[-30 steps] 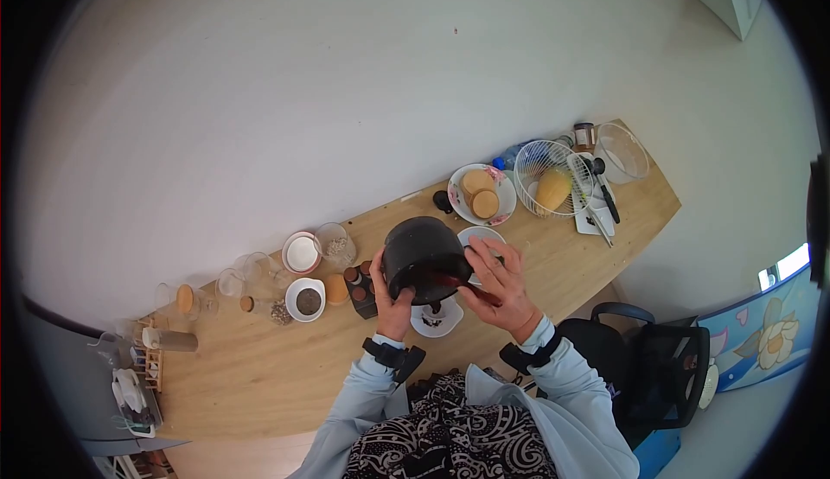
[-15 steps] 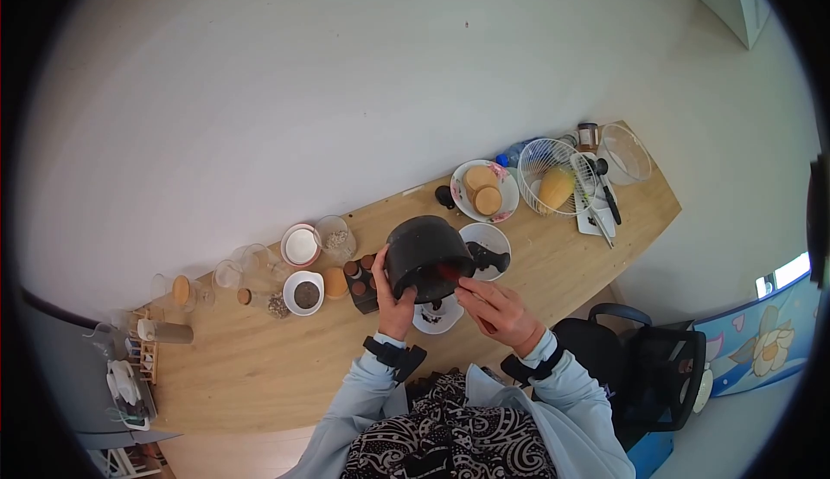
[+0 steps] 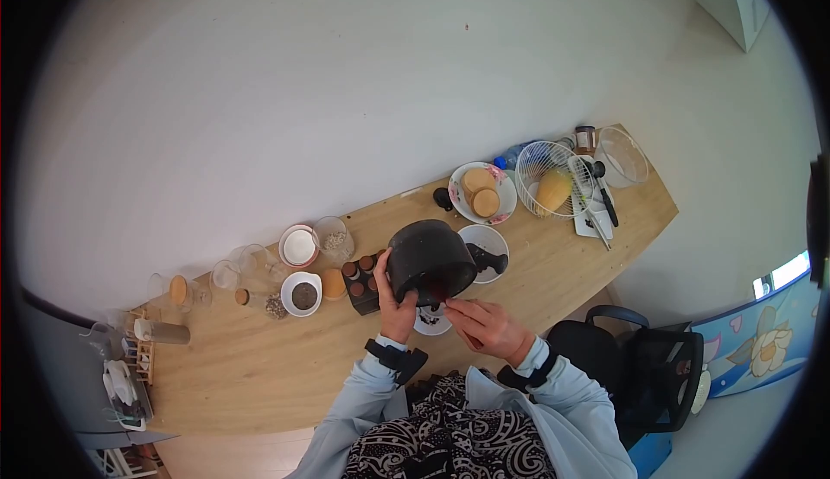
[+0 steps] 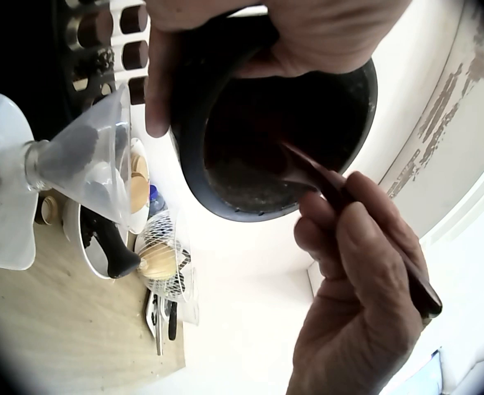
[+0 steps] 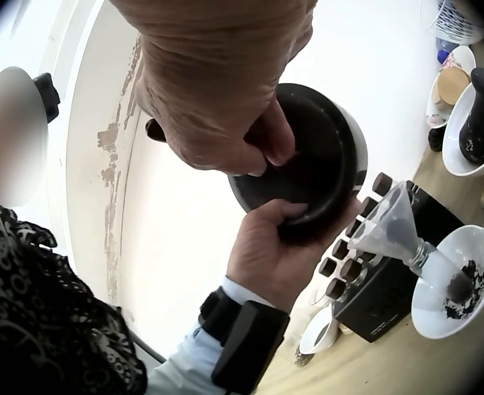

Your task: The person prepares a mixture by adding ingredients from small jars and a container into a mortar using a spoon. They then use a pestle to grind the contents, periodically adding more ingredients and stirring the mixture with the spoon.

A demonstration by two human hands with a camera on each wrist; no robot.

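My left hand [image 3: 396, 310] grips a black mortar [image 3: 425, 250] by its side, thumb over the rim, and holds it tilted above the table. My right hand [image 3: 494, 330] pinches a dark reddish-brown spoon [image 4: 334, 188], its far end inside the mortar. Dark residue coats the mortar's inner wall. Below, a clear funnel [image 5: 392, 226] sits in the neck of a small glass bottle [image 5: 439, 267]. That bottle stands in a white bowl [image 5: 427, 317] with black grounds scattered in it. A black pestle [image 5: 479, 123] leans in another white bowl [image 3: 497, 273] beyond the mortar.
A black rack [image 3: 356, 293] of brown-capped spice jars stands left of the mortar. Further left are a bowl of dark powder [image 3: 303, 295] and several glass jars. At the right are a flowered bowl [image 3: 462, 209], a wire basket [image 3: 534, 152] and a chair [image 3: 657, 358].
My right hand has drawn down and left to the mortar's lower rim with the spoon, uncovering the pestle bowl. The left hand keeps the mortar tilted in nearly the same place.
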